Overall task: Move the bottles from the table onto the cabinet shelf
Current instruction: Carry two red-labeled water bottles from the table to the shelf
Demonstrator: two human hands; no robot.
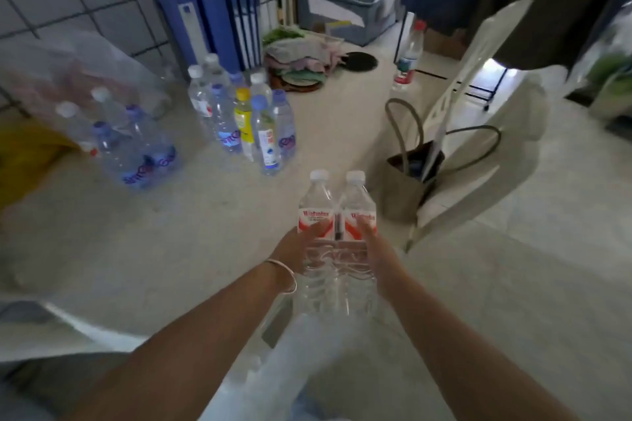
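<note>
We hold two clear bottles side by side, touching, upright, in front of us at centre frame: the left bottle (316, 215) in our left hand (294, 246) and the right bottle (359, 215) in our right hand (379, 256). Each hand wraps its bottle from the outer side, fingers curled round the body at the red-and-white label. Both bottles are off the table (171, 232). More bottles wait on it: a standing cluster (246, 113) at eleven o'clock and a plastic-wrapped pack (130, 143) at ten. No cabinet shelf is in view.

They look empty or nearly so, so we judge them light. The thin ribbed walls should dent under a hard squeeze, and smooth plastic may slip. The label band, stiffer than the ribbed lower half, seems the best hold.
</note>
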